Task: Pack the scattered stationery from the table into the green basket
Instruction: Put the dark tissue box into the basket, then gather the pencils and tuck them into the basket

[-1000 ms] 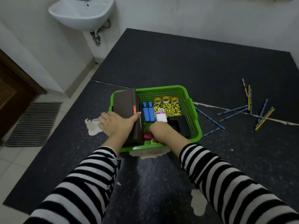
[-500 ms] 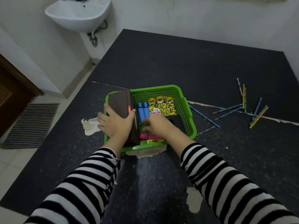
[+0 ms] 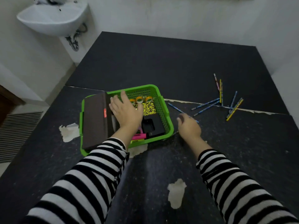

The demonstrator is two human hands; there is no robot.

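Observation:
The green basket (image 3: 166,110) stands on the black table (image 3: 178,65). A dark brown notebook (image 3: 94,120) lies tilted along its left side. Three tape rolls (image 3: 140,99), a yellow speckled pad (image 3: 148,108), a black item (image 3: 152,126) and pink highlighters (image 3: 139,136) lie inside. My left hand (image 3: 126,111) hovers flat over the basket's middle, fingers straight, holding nothing. My right hand (image 3: 188,126) is outside the basket on its right, loosely curled over the table beside a blue pencil (image 3: 175,107). Several pencils (image 3: 226,101) lie scattered farther right.
A white sink (image 3: 51,18) hangs on the wall at the far left. A striped mat (image 3: 17,131) lies on the floor left of the table. The table's covering is torn in pale patches (image 3: 176,193) near the front and beside the basket.
My left hand let go of the notebook and moved over the basket's middle. My right hand came out of the basket and moved right toward the pencils. The notebook now leans flatter.

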